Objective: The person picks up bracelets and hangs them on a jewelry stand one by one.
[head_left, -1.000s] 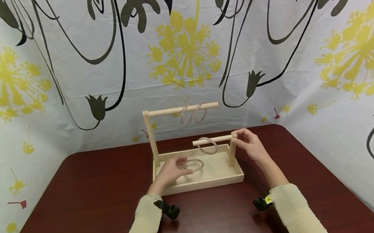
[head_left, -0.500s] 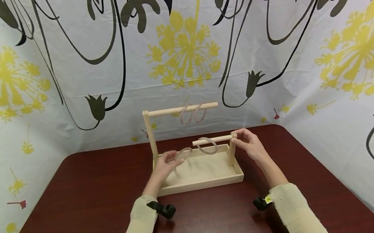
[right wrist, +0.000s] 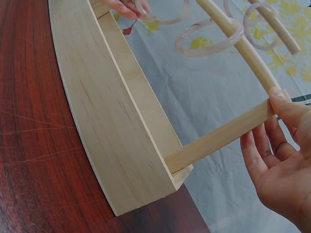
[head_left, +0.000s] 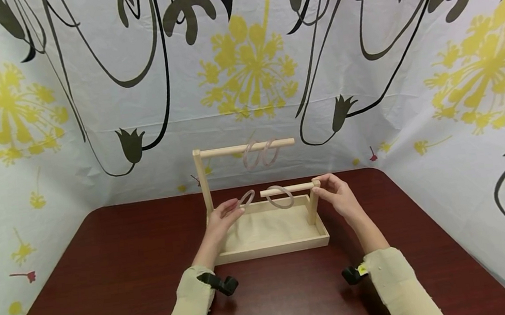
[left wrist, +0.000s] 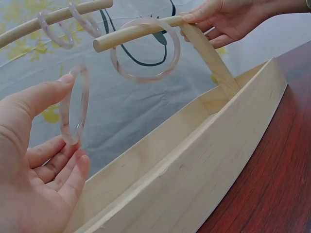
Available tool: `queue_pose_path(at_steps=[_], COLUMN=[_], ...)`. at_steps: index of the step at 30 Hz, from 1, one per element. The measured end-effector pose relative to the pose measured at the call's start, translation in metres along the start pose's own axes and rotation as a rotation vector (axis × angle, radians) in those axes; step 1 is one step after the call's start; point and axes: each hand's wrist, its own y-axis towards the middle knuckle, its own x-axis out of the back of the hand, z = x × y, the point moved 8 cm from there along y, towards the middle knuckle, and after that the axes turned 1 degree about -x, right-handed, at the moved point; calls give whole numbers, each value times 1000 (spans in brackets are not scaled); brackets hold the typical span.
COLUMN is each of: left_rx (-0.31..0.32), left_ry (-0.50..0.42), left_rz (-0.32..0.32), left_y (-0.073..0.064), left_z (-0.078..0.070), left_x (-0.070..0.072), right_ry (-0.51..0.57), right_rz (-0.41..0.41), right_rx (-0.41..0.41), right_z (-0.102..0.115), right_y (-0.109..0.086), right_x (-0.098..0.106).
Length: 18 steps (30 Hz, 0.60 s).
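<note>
In the left wrist view a pale pink translucent bangle (left wrist: 85, 102) stands nearly upright between the thumb and fingers of my left hand (head_left: 218, 229). It is above the wooden tray (head_left: 272, 252), just left of the free end of the short bar (head_left: 300, 188). Another bangle (left wrist: 141, 79) hangs on that bar. My right hand (head_left: 340, 197) grips the top of the short post (right wrist: 218, 138), where the bar joins it. Higher up, two bangles (head_left: 246, 159) hang on the long bar (head_left: 224, 151) of the same stand.
A tall post (head_left: 205, 183) rises from the tray's left end and carries the long bar. The stand sits on a dark red wooden table (head_left: 130, 275). Behind it hangs a white curtain (head_left: 102, 112) with flower prints.
My left hand has lifted the bangle up from low over the tray and turned it from flat to nearly upright beside the short bar's end. My right hand has stayed in place.
</note>
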Motion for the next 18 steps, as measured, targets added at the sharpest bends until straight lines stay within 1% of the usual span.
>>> queue_pose_path(at_steps=[3,10,18], left_rx=[-9,-33,-62], left_ry=[-30,-12,-47], left_rz=[14,19,28], left_y=[0,1,-1], left_z=[-3,-7,-13], left_x=[-4,-10,-18], right_ry=[-3,0,18], right_rz=[0,-3,-6], right_rx=[2,5,12], right_z=[0,0,1], right_y=[0,0,-1], right_x=[0,0,0])
